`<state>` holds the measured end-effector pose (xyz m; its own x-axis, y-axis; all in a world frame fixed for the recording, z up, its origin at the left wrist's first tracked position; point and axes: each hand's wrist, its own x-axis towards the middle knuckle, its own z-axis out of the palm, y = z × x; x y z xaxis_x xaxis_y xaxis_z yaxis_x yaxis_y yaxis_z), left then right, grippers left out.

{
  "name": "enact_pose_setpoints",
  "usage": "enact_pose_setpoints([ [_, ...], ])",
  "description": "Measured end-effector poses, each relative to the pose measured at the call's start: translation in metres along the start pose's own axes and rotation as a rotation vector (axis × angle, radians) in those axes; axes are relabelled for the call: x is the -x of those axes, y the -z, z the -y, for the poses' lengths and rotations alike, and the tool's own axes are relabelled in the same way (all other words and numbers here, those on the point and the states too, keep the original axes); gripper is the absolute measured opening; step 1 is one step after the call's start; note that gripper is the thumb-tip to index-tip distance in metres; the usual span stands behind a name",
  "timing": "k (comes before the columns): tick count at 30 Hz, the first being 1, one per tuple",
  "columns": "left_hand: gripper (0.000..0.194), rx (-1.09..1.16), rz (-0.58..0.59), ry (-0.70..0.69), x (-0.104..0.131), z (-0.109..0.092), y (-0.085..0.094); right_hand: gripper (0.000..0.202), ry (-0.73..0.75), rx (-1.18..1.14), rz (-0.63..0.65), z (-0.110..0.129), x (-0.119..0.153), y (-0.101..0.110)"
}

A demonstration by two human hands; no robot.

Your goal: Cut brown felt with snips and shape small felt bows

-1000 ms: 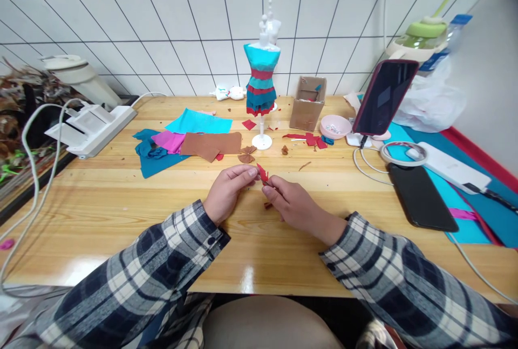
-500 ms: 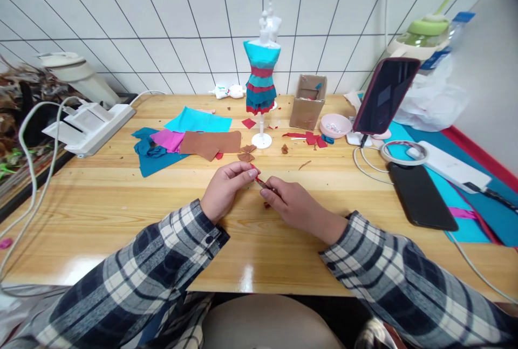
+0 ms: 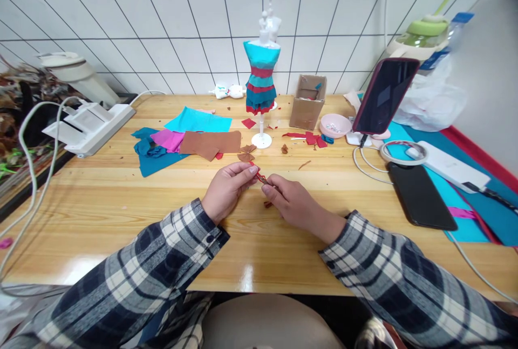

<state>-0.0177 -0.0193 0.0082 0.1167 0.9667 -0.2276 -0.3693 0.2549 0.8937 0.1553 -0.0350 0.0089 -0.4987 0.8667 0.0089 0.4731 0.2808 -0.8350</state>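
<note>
Between thumb and fingers, my left hand pinches a small red piece. My right hand is closed around a small metal tool, mostly hidden in the fist, whose tip meets the red piece. Beyond my hands stands a small white dress form wearing a layered dress in turquoise, red and teal. Folded brown pieces lie near its base. A small dark red scrap rests on the table under my right hand.
Brown, pink and blue sheets lie left of the stand. Behind, to the right, are a cardboard box and a pink bowl. A propped phone, a tape roll and a black phone sit farther right. A power strip is at left.
More of the red piece shows between my hands. My left fingers have shifted slightly, and my right hand has moved a little to the right.
</note>
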Motion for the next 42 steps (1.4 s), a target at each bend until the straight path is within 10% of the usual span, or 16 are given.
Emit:
enact_pose_setpoints([
  [42,0.018,0.033,0.094,0.069,-0.003,0.002,0.008,0.026,0.007,0.005,0.006,-0.001,-0.001,0.001],
])
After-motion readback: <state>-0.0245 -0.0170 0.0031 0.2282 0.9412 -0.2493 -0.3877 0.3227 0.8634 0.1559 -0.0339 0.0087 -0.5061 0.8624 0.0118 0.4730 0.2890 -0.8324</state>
